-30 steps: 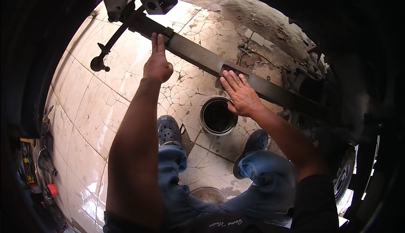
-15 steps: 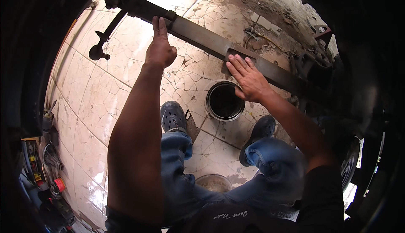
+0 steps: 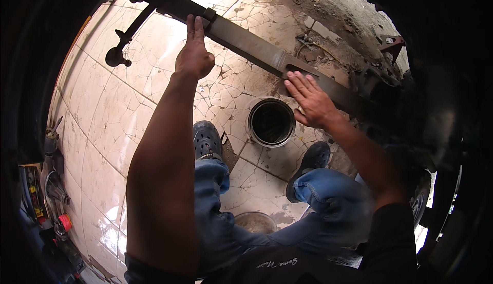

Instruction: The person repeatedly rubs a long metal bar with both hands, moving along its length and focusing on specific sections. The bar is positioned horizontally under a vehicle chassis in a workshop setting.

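A long flat metal bar [image 3: 244, 38] runs slantwise across the upper view, from far left to the right. My left hand [image 3: 195, 55] rests two straight fingers on its near edge, beside a small raised clamp-like band [image 3: 208, 14]; its other fingers are curled, holding nothing. Farther right, my right hand [image 3: 314, 101] lies flat, fingertips pressing on a dark rectangular piece [image 3: 300, 66] on the bar. Whether that piece is a sheet or a block, I cannot tell; the fingers partly cover it.
Below the bar stands an open round tin [image 3: 250, 124] with a dark inside. A rod with a ball-shaped end [image 3: 115, 56] hangs at the far left. Tools [image 3: 54, 191] lie along the left edge. My clogs [image 3: 207, 141] stand on cracked tiles. A shallow round dish [image 3: 255, 223] sits between my legs.
My right hand has slid a little to the right along the bar, and the dark piece under its fingertips has shifted with it. My left hand has stayed in place on the bar.
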`<state>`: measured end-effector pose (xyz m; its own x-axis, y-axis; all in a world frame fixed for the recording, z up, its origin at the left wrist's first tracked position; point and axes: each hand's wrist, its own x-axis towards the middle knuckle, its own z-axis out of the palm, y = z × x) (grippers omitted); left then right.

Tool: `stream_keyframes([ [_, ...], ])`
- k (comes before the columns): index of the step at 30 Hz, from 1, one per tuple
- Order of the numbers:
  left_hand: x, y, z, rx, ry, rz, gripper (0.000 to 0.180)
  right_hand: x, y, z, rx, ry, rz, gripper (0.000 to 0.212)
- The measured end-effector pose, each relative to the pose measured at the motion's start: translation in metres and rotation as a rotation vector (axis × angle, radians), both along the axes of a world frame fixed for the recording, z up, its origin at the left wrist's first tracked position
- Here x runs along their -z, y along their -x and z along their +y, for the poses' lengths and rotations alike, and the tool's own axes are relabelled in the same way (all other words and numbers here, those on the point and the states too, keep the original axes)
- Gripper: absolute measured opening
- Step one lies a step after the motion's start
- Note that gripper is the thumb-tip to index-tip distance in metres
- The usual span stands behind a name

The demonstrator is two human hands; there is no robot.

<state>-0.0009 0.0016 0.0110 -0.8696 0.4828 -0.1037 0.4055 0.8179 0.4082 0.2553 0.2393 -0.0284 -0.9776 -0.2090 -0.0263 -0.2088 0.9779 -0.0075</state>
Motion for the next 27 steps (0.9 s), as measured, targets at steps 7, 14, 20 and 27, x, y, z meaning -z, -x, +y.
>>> stream_keyframes([
  [7,0.005,0.001,-0.001,0.018,-0.031,0.032,0.101,-0.003,0.006,0.001,0.019,0.007,-0.042,0.084],
  [14,0.002,-0.003,0.000,-0.011,-0.007,0.002,0.101,0.001,-0.028,0.020,0.068,-0.009,-0.021,0.081],
  [20,0.005,-0.001,0.006,-0.005,-0.020,0.035,0.102,0.005,0.005,-0.001,0.075,0.014,0.044,0.085],
  [27,0.002,-0.004,0.001,-0.014,-0.017,0.021,0.101,0.009,-0.030,0.018,0.096,-0.052,-0.014,0.084],
])
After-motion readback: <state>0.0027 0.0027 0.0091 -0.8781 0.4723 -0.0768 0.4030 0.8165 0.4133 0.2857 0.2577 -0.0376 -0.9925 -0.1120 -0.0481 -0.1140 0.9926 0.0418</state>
